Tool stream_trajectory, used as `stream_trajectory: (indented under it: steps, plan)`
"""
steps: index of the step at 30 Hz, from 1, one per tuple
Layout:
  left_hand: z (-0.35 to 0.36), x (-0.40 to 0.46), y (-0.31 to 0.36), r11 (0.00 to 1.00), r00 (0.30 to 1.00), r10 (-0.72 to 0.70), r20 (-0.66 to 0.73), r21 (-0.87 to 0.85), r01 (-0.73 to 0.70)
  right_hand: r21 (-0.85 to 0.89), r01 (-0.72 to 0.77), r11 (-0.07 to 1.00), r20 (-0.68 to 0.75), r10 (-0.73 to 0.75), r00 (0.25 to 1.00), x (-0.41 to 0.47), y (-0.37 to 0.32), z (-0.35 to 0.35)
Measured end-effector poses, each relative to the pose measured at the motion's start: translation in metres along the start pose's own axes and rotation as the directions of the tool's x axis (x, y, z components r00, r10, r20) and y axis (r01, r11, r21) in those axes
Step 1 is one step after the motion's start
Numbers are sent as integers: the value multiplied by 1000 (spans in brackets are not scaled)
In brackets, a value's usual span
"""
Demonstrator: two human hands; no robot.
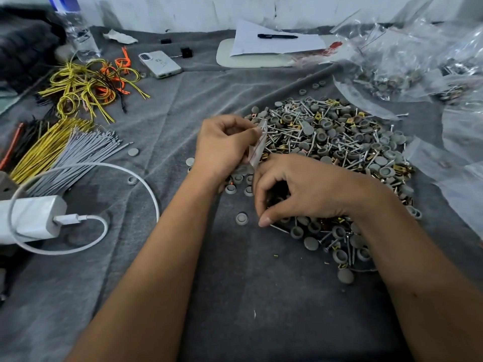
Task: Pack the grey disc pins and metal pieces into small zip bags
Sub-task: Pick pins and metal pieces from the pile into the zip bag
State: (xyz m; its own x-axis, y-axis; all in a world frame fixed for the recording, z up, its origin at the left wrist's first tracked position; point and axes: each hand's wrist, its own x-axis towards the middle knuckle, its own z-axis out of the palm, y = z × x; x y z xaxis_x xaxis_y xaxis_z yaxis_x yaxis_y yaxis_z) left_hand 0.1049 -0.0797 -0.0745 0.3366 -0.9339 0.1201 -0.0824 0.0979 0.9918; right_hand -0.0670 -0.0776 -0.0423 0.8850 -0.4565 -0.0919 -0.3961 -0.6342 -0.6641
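clear plastic, a small zip bag [257, 145] stands on edge between the two hands, just at the near-left rim of the heap of grey disc pins, screws and brass-coloured metal pieces [339, 142]. the left hand [222, 147] pinches the bag's upper edge with thumb and curled fingers. the right hand [300, 189] lies just below the bag, its fingers curled down into the heap's edge and its thumb tip on the cloth; whether it grips any piece i cannot tell. loose grey discs [241, 218] lie scattered on the grey cloth [183, 100] that covers the surface, some beneath the left wrist.

to the right, crumpled clear bags [407, 64], some already holding parts, pile up. farther back lie a sheet of paper [274, 44] with a black pen [277, 36] on it, a white phone [160, 64] face down and a plastic bottle [78, 32]. to the left sit tangled yellow and orange wires [88, 84], a bundle of grey cable ties [86, 150] beside straight yellow wires [44, 150], and a white charger [31, 218] with its looped white cable [146, 186].
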Motion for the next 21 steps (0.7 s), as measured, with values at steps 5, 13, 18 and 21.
stream_trajectory:
  steps: [5, 13, 18, 21]
  plan:
    - [0, -1, 2, 1000, 999, -11, -34, -3, 11, -170, -21, 985, -74, 9, 997, 1, 1, 3]
    - [-2, -2, 4, 999, 1000, 5, -25, 48, -3, -49, 62, 997, -65, -66, 996, -5, 1, -5]
    - [0, -6, 5, 972, 995, 79, 60, 218, -90, 423, 369, 828, -572, -72, 817, -10, 11, -15]
    - [4, -8, 6, 927, 989, 116, 89, 347, -140, 407, 356, 841, -758, 93, 646, -1, 19, -10]
